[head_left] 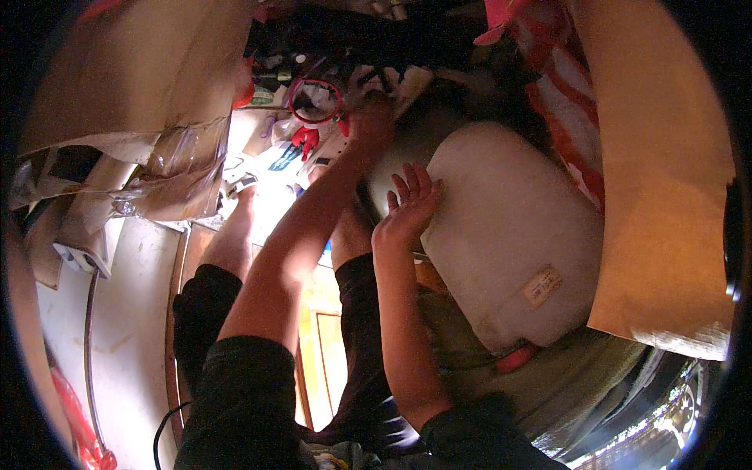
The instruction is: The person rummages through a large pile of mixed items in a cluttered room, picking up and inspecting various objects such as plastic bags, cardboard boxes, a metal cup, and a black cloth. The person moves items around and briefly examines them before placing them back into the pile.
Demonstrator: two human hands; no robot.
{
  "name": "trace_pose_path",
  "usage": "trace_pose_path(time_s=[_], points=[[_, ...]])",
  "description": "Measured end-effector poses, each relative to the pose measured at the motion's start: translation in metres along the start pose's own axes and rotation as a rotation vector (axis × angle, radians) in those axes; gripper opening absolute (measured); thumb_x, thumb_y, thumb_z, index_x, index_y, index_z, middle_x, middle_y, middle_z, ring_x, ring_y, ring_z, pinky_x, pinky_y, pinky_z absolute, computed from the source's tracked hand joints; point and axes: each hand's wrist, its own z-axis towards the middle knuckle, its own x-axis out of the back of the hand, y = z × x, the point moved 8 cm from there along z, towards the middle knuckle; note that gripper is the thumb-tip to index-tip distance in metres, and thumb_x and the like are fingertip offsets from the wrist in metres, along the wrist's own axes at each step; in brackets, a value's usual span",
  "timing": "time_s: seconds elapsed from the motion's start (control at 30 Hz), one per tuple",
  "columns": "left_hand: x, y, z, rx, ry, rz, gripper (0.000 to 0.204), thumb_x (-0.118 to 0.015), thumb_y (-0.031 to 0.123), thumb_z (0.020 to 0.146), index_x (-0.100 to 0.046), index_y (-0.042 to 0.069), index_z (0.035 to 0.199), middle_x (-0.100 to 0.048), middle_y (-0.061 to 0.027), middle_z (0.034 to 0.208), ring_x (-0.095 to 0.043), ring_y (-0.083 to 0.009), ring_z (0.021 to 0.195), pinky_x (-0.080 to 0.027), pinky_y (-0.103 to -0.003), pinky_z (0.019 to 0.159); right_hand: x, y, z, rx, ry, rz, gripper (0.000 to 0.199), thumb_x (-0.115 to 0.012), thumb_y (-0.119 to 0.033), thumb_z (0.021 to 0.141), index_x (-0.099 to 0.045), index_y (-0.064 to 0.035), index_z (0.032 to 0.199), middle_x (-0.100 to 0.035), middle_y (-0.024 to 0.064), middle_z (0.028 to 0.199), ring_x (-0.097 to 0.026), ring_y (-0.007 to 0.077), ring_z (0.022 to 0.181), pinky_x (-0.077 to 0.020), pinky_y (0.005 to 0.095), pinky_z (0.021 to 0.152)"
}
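My left hand (371, 125) reaches far forward into the shadow, among small loose items. Its fingers are too dark to make out, and I cannot tell whether it holds anything. Just left of it lies a round thing with a red rim (316, 101), and a small red piece (343, 124) shows at the hand's edge. A crumpled red thing (305, 139) is nearer. My right hand (409, 202) is raised with its fingers apart, holding nothing. It is beside the edge of a large pale rounded panel (509, 227); whether they touch is unclear.
A big brown cardboard sheet (666, 180) stands at the right. Cardboard with clear plastic wrap (180, 168) hangs at the left, above white boards (133, 305). My legs are apart below, over a brightly lit wooden surface (323, 352). Red-and-white fabric (560, 94) is behind the panel.
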Motion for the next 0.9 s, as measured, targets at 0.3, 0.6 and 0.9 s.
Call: trace_pose_path(time_s=[0.3,0.6,0.9], points=[[0.176,-0.12,-0.134,0.365,-0.261,-1.699,0.041,-0.063,0.027,0.092,-0.054,0.009,0.127,-0.063,-0.0072,0.118,-0.059,-0.0211,0.109,-0.047,-0.04,0.094,0.002,-0.004,0.014,0.033,-0.033,-0.048,0.053,-0.033,-0.047,0.098,-0.051,-0.0073,0.127,-0.058,0.0098,0.125,-0.052,0.0237,0.112,-0.0296,0.0426,0.102],[0.334,0.015,-0.244,0.104,-0.587,-2.5,0.035,-0.061,0.04,0.089,-0.058,0.007,0.101,-0.053,-0.0099,0.105,-0.056,-0.0238,0.099,-0.051,-0.049,0.088,-0.028,-0.03,-0.083,0.061,-0.498,-0.011,0.044,-0.052,-0.043,0.097,-0.057,-0.0068,0.12,-0.062,0.0061,0.115,-0.058,0.0184,0.105,-0.0413,0.0357,0.094],[0.549,0.173,-0.253,-0.73,-0.932,-1.686,0.04,-0.065,0.044,0.086,-0.06,0.004,0.093,-0.046,-0.0083,0.09,-0.052,-0.0215,0.086,-0.053,-0.041,0.083,0.009,-0.179,-0.225,0.355,-0.583,0.023,0.023,-0.055,-0.017,0.097,-0.058,-0.004,0.116,-0.061,0.0013,0.101,-0.054,0.009,0.094,-0.0457,0.0246,0.08]])
